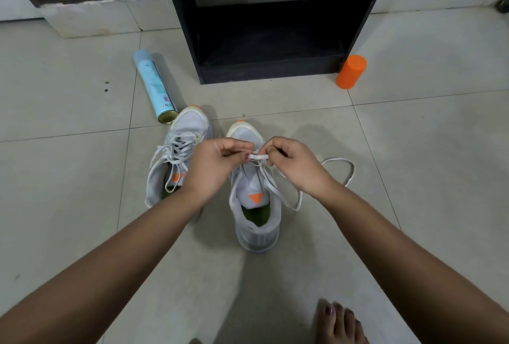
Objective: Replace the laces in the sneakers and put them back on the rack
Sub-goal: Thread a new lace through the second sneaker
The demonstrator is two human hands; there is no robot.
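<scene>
Two white sneakers with orange toe tips stand side by side on the tiled floor. The left sneaker is laced, its lace ends loose. Over the front eyelets of the right sneaker, my left hand and my right hand each pinch a white lace. The lace's free length loops out over the floor to the right. A black shoe rack stands open behind the sneakers, its lowest shelf holding nothing.
A light blue spray can lies on the floor left of the rack, its base beside the left sneaker's toe. An orange cylinder stands at the rack's right front corner. My bare foot shows at the bottom edge.
</scene>
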